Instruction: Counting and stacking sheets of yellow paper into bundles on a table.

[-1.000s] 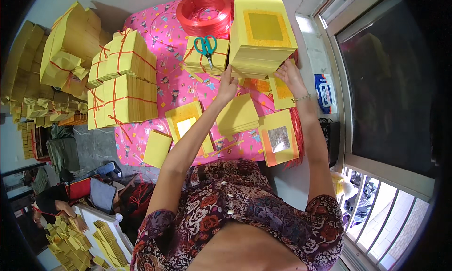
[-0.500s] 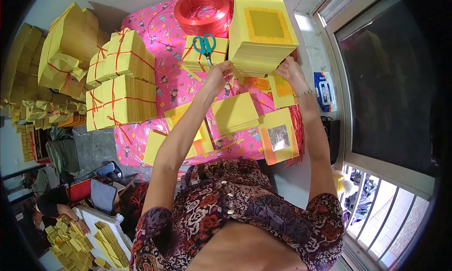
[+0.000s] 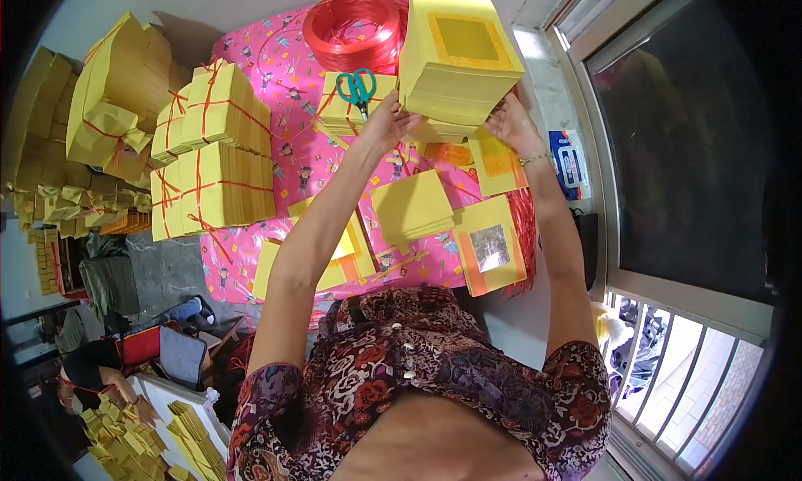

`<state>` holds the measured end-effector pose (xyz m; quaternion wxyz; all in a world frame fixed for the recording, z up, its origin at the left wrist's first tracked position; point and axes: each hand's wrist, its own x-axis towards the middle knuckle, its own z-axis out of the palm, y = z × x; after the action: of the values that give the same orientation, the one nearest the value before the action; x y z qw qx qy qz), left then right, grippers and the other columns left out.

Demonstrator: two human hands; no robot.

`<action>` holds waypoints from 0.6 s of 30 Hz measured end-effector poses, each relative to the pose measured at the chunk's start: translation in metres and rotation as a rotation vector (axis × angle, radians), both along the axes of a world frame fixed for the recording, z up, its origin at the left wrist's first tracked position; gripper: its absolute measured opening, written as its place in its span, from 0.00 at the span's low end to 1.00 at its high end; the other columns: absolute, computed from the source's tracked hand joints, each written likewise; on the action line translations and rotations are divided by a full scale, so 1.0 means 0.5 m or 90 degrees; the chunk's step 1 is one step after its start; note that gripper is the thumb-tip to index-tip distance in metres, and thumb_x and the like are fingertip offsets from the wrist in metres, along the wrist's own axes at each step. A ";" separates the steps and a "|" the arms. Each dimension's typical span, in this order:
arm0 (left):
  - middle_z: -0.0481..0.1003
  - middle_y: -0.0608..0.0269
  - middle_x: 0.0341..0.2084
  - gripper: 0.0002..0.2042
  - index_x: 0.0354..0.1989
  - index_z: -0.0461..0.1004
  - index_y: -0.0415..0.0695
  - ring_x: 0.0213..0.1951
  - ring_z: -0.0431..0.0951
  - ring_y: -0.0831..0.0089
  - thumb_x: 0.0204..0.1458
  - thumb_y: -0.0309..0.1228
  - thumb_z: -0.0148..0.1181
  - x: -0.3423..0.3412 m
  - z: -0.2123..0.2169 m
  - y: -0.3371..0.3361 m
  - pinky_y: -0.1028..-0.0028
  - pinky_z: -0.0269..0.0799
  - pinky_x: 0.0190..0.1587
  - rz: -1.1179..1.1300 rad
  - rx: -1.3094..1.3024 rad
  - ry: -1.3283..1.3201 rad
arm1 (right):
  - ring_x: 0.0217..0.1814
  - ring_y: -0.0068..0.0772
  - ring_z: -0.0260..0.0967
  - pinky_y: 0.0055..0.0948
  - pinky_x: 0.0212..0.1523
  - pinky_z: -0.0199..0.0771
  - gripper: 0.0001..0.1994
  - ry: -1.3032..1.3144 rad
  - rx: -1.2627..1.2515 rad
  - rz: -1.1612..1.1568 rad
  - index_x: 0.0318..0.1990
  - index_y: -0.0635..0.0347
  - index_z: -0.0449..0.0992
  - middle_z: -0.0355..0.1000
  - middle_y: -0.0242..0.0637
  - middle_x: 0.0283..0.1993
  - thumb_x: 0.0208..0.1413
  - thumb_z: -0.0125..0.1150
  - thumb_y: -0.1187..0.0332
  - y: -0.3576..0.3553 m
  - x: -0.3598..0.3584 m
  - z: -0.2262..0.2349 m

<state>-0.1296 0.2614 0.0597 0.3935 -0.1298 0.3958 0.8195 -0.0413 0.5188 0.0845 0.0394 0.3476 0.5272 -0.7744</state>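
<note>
A tall stack of yellow paper sheets (image 3: 459, 88), its top sheet bearing a darker square with an orange border, rises at the far right of the table. At its lower left corner is my left hand (image 3: 388, 126), fingers stretched toward the stack. My right hand (image 3: 514, 130) is at its lower right corner with fingers extended, some partly hidden by the paper. More sheets (image 3: 443, 132) show beneath the stack's front edge. Teal-handled scissors (image 3: 357, 88) lie on a tied yellow bundle (image 3: 334, 113) left of my left hand.
A red plastic twine coil (image 3: 351, 30) sits behind the scissors. Tied yellow bundles (image 3: 221, 180) stand at left. Loose yellow sheets (image 3: 413, 205) and a silver-square sheet (image 3: 489, 247) lie nearer on the pink tablecloth (image 3: 292, 147). A barred window (image 3: 668, 381) is at right.
My left hand has moved up against the stack's lower left corner. My right hand stays at the other corner. More of the sheets beneath the stack's front edge now show.
</note>
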 end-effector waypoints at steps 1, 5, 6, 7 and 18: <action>0.72 0.55 0.38 0.26 0.39 0.71 0.34 0.43 0.72 0.65 0.59 0.51 0.48 -0.006 0.000 0.008 0.69 0.71 0.51 -0.004 -0.015 0.011 | 0.44 0.28 0.64 0.28 0.43 0.68 0.26 0.003 0.001 -0.004 0.47 0.54 0.66 0.65 0.34 0.44 0.57 0.48 0.40 -0.002 -0.005 0.003; 0.71 0.62 0.34 0.31 0.44 0.72 0.42 0.36 0.72 0.71 0.52 0.62 0.51 -0.028 0.011 0.037 0.74 0.74 0.37 -0.041 -0.093 0.018 | 0.40 0.25 0.63 0.24 0.39 0.65 0.25 -0.012 -0.056 -0.015 0.43 0.52 0.69 0.66 0.31 0.41 0.56 0.49 0.39 -0.007 -0.017 0.015; 0.71 0.62 0.34 0.31 0.44 0.72 0.44 0.36 0.72 0.72 0.51 0.63 0.51 -0.031 0.012 0.043 0.75 0.74 0.35 -0.041 -0.086 0.032 | 0.41 0.25 0.63 0.26 0.41 0.65 0.24 -0.011 -0.081 -0.021 0.43 0.51 0.69 0.66 0.31 0.43 0.56 0.49 0.40 -0.005 -0.022 0.016; 0.72 0.63 0.33 0.31 0.44 0.72 0.46 0.35 0.72 0.73 0.50 0.64 0.51 -0.031 0.015 0.048 0.77 0.73 0.33 -0.042 -0.092 0.037 | 0.41 0.25 0.64 0.27 0.42 0.65 0.23 -0.013 -0.106 -0.031 0.44 0.51 0.69 0.66 0.32 0.44 0.56 0.50 0.41 -0.006 -0.023 0.019; 0.74 0.68 0.33 0.28 0.45 0.74 0.53 0.33 0.71 0.73 0.48 0.64 0.54 -0.055 0.034 0.059 0.79 0.71 0.28 -0.114 0.033 -0.114 | 0.50 0.33 0.65 0.33 0.52 0.66 0.39 0.003 -0.182 -0.012 0.51 0.59 0.69 0.66 0.40 0.50 0.50 0.48 0.30 -0.006 -0.030 0.039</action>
<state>-0.1571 0.2911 0.0767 0.5020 -0.1564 0.3476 0.7764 -0.0565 0.5158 0.1038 0.0798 0.3413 0.4081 -0.8430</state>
